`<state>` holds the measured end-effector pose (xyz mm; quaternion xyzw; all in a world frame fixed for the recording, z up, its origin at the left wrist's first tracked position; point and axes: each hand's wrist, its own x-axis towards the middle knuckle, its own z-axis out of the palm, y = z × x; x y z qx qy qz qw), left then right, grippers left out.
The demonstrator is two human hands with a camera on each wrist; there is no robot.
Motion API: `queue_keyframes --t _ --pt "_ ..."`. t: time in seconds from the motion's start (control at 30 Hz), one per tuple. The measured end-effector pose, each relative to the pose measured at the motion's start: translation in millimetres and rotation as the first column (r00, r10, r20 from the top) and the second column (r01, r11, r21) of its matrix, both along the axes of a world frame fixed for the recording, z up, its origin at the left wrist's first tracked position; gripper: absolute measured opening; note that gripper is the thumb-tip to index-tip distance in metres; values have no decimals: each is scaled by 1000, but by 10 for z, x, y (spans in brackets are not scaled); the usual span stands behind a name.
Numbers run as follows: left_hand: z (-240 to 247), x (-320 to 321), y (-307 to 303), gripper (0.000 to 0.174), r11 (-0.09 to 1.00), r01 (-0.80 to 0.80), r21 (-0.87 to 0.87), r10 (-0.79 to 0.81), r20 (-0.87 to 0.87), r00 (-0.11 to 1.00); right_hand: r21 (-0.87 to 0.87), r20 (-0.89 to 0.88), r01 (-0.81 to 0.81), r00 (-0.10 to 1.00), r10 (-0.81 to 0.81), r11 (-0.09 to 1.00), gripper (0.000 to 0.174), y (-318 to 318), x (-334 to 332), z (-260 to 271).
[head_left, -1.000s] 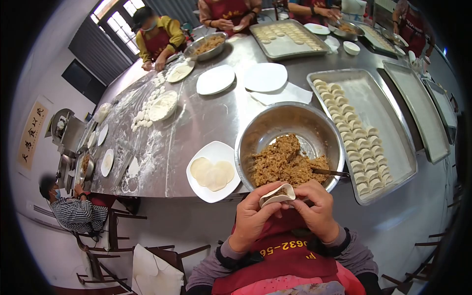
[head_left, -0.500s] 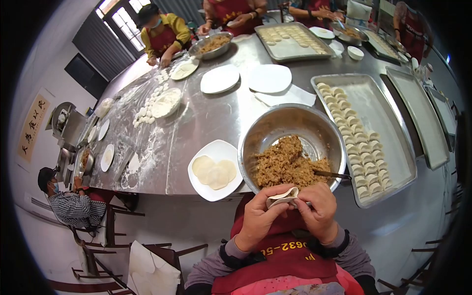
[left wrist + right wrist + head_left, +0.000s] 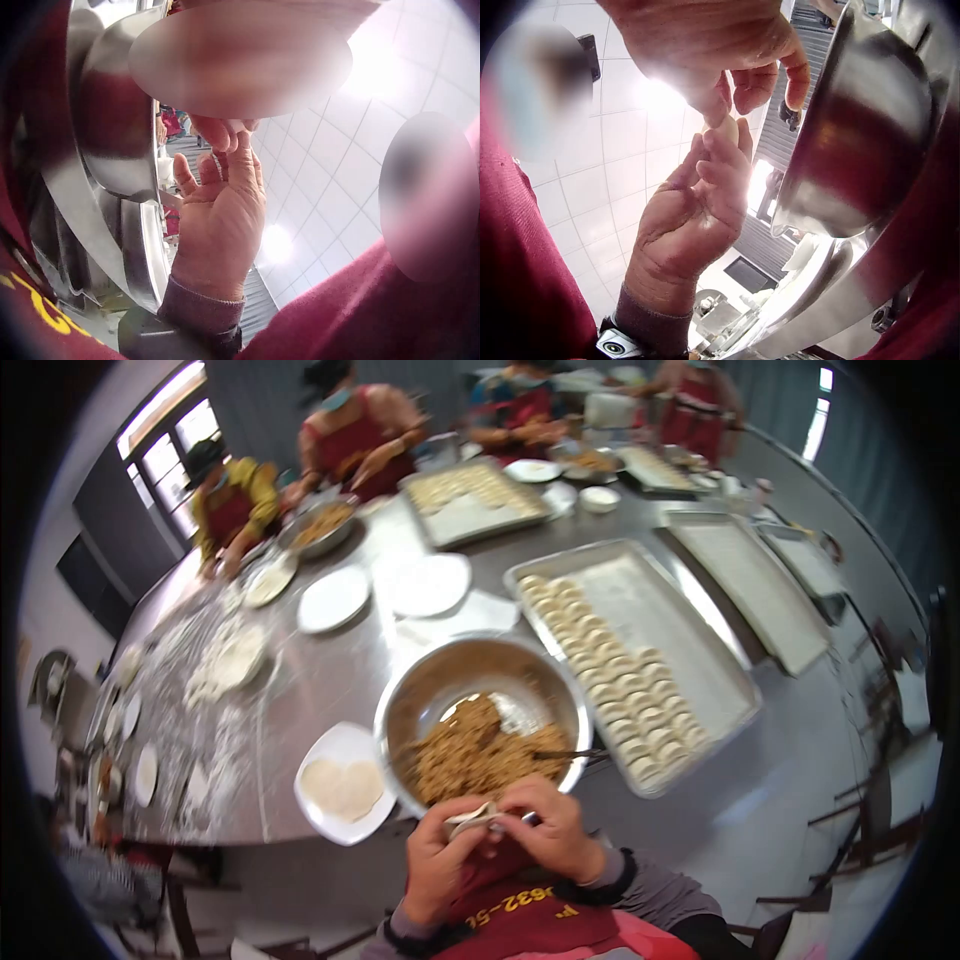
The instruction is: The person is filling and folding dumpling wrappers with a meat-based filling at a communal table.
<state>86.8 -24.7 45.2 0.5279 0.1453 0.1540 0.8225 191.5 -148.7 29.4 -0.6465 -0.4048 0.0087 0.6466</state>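
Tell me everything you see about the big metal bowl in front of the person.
The bowl is round, deep and of shiny, steel-looking metal. It stands upright near the front edge of the metal table. Brown minced filling covers its near half; the far inner wall is bare. A dark utensil handle lies over the right rim. A plate of wrappers sits close on its left, a metal tray on its right. The left hand and right hand pinch a dumpling in front.

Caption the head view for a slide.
Left hand and right hand pinch a dumpling in front of a steel bowl of filling, beside a tray of lined-up dumplings.
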Motion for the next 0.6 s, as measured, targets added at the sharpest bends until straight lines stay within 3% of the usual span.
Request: queue_keyframes --t 0.1,0.2,0.37,0.6 --pt "-19 -16 -1 26 1000 -10 -2 10 -14 1000 -19 -153 -76 986 72 997 17 -11 -14 146" --pt "-15 18 -13 27 1000 -28 -13 29 57 998 31 -17 -95 995 96 995 15 -2 -4 -2" --pt "7 17 -47 28 995 -100 -16 101 66 993 88 -70 -60 995 66 994 12 23 -69 36" --pt "20 -56 68 28 976 121 179 -114 -47 992 84 -72 -78 994 84 993 8 12 -58 66"
